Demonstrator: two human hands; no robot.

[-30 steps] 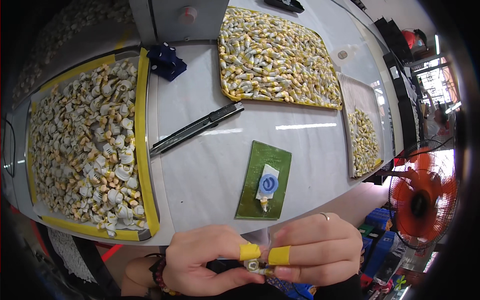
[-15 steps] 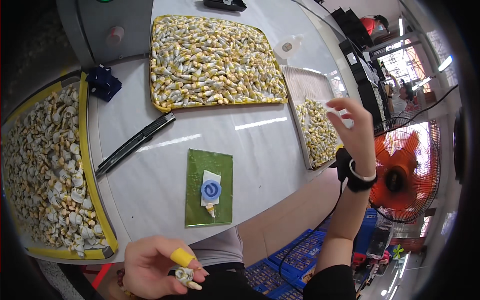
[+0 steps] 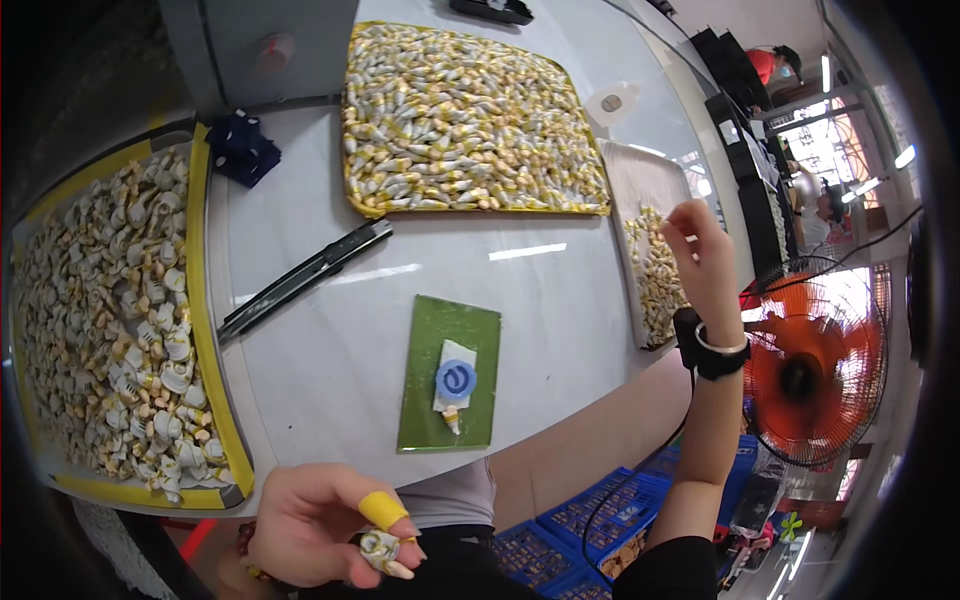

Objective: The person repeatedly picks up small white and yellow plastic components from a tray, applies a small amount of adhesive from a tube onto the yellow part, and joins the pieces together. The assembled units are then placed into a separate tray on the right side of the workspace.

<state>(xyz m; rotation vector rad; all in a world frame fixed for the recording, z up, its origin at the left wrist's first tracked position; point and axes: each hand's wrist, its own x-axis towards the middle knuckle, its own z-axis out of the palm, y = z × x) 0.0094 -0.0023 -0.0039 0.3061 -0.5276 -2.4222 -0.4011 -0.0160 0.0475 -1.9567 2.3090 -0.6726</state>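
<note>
My left hand (image 3: pixel 325 525) is low at the near table edge, a yellow fingertip cover on one finger, pinching a small white and yellow wound part (image 3: pixel 380 548). My right hand (image 3: pixel 703 260) is raised over the right-hand tray (image 3: pixel 628 190) of small parts, fingers apart, with nothing visible in it; a black band sits on its wrist. Between the hands a green mat (image 3: pixel 450 375) lies on the white table, with a small white tube with a blue round cap (image 3: pixel 455 380) on it.
A yellow-rimmed tray (image 3: pixel 215 330) full of white and yellow parts is at the left, a second full tray (image 3: pixel 470 115) at the back. A black utility knife (image 3: pixel 305 278) lies between them. An orange fan (image 3: pixel 810 365) stands at the right, blue crates below.
My hands, together at the table edge one second ago, have parted. The right hand has reached out over the right tray and dropped slightly; the left hand keeps the small part.
</note>
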